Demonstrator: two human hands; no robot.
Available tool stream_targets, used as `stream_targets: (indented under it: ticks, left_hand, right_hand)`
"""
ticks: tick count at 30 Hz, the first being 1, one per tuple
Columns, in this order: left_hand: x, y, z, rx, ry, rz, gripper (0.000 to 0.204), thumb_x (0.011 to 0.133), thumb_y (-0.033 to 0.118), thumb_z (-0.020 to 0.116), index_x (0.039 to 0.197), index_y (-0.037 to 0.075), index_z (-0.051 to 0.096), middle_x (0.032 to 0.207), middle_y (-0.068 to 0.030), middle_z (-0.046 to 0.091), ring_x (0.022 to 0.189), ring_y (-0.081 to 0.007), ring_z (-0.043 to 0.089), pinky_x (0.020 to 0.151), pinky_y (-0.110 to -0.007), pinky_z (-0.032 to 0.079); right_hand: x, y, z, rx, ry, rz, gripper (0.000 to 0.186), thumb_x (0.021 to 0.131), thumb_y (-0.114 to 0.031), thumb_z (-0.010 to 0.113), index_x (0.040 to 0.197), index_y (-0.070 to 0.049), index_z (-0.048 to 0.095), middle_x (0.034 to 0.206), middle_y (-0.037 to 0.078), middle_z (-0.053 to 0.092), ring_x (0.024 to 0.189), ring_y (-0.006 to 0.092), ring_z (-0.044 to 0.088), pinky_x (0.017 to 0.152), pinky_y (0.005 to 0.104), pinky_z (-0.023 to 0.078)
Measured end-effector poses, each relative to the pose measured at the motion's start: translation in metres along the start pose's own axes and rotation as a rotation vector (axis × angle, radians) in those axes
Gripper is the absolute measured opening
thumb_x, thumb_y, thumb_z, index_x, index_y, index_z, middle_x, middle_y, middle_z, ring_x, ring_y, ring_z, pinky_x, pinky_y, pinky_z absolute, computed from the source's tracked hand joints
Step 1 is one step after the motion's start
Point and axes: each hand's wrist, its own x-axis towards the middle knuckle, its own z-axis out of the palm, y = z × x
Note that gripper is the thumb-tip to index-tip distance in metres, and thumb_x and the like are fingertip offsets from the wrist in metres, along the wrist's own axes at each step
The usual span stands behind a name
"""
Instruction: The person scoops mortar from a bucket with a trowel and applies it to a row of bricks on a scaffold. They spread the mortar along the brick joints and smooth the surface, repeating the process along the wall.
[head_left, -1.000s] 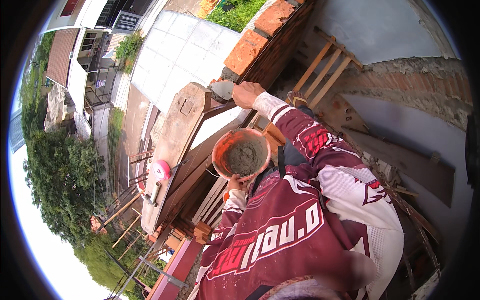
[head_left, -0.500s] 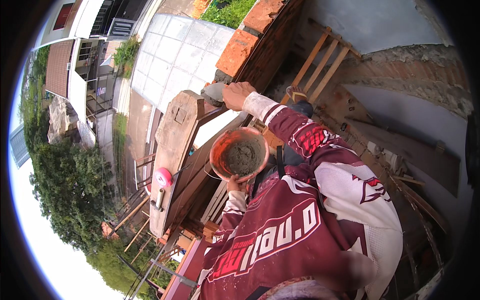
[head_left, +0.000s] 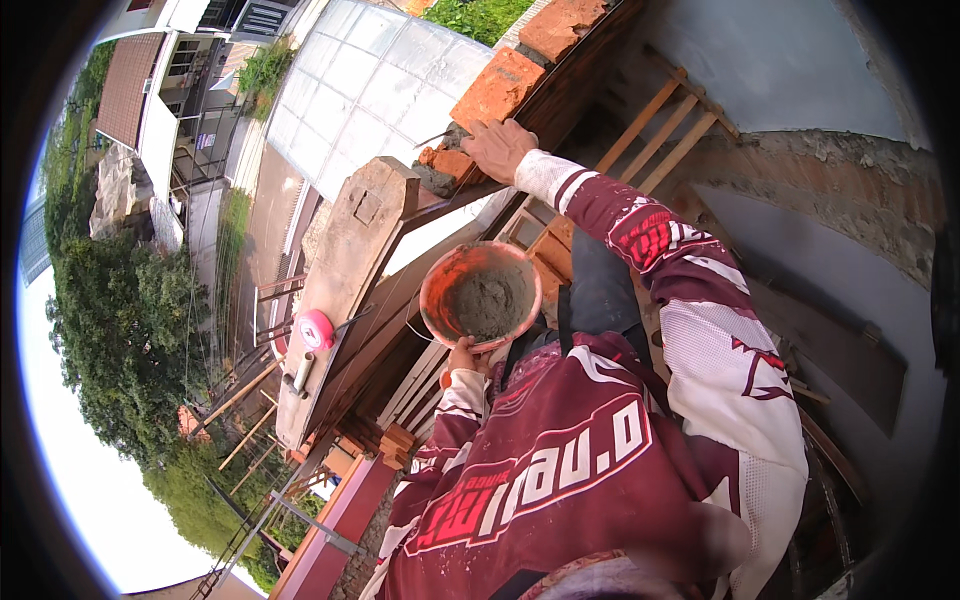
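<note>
My left hand (head_left: 462,356) grips the rim of an orange bucket (head_left: 431,300), which holds grey wet mortar (head_left: 488,303). Up at the brick wall, my right hand (head_left: 500,150) is closed beside the nearest whole brick (head_left: 497,86). A thin dark edge, apparently the trowel blade (head_left: 432,139), shows just left of its fingers; the handle is hidden in the hand. Below those fingers lie a broken orange brick piece (head_left: 452,163) and a lump of grey mortar (head_left: 433,181). Another brick (head_left: 560,27) continues the row farther off.
A wide wooden plank (head_left: 350,250) stands left of the bucket, carrying a round pink object (head_left: 316,330) and a short metal tube (head_left: 302,372). Wooden slats (head_left: 655,130) lie lower at the right. Stacked bricks (head_left: 397,446) sit lower left. Beyond the wall is a pale panelled roof (head_left: 360,90).
My right hand has moved slightly right and up along the wall, and the trowel blade has turned edge-on. The broken brick piece now shows. The bucket stays in my left hand.
</note>
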Motion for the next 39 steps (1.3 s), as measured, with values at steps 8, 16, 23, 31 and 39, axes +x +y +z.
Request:
stream_targets:
  ticks: [8, 16, 23, 31, 39]
  left_hand:
    - [-0.003, 0.005, 0.009, 0.071, 0.021, 0.039, 0.024, 0.082, 0.005, 0.059, 0.103, -0.006, 0.052, 0.102, -0.0179, 0.059, 0.089, -0.0326, 0.066, 0.074, -0.044, 0.062]
    - [-0.015, 0.017, -0.008, 0.064, -0.028, 0.038, 0.021, 0.082, 0.005, 0.058, 0.100, -0.005, 0.052, 0.097, -0.0155, 0.057, 0.088, -0.0323, 0.065, 0.082, -0.047, 0.060]
    - [0.012, 0.013, -0.033, 0.014, -0.018, 0.005, 0.015, 0.083, 0.004, 0.057, 0.096, -0.003, 0.053, 0.094, -0.0118, 0.056, 0.084, -0.0276, 0.062, 0.081, -0.047, 0.057]
    - [-0.005, 0.013, -0.023, 0.058, 0.061, 0.052, 0.014, 0.080, 0.003, 0.058, 0.091, -0.003, 0.053, 0.084, -0.0124, 0.057, 0.077, -0.0236, 0.062, 0.068, -0.042, 0.058]
    - [-0.011, 0.014, 0.017, 0.172, 0.109, 0.161, 0.021, 0.072, 0.001, 0.064, 0.089, -0.004, 0.053, 0.073, -0.0120, 0.060, 0.055, -0.0259, 0.061, 0.049, -0.039, 0.055]
  right_hand:
    - [-0.084, -0.029, 0.021, 0.553, -0.156, 0.459, 0.035, 0.091, -0.031, 0.056, 0.114, -0.005, 0.058, 0.113, 0.022, 0.062, 0.106, 0.0423, 0.060, 0.093, 0.0511, 0.046]
    - [-0.077, -0.084, 0.059, 0.619, -0.096, 0.463, 0.030, 0.088, -0.029, 0.054, 0.108, -0.009, 0.063, 0.111, 0.019, 0.063, 0.105, 0.0415, 0.061, 0.093, 0.0509, 0.047]
    - [-0.064, -0.048, 0.051, 0.636, -0.233, 0.280, 0.035, 0.085, -0.032, 0.060, 0.110, -0.010, 0.069, 0.098, 0.019, 0.069, 0.094, 0.0363, 0.067, 0.085, 0.0435, 0.053]
    - [-0.074, -0.031, 0.020, 0.658, 0.069, 0.468, 0.033, 0.082, -0.029, 0.058, 0.107, -0.011, 0.068, 0.107, 0.020, 0.068, 0.102, 0.0348, 0.065, 0.090, 0.0441, 0.050]
    - [-0.051, -0.051, -0.003, 0.169, 0.042, 0.459, 0.023, 0.092, -0.015, 0.046, 0.110, -0.008, 0.059, 0.107, 0.019, 0.059, 0.098, 0.0381, 0.064, 0.084, 0.0488, 0.051]
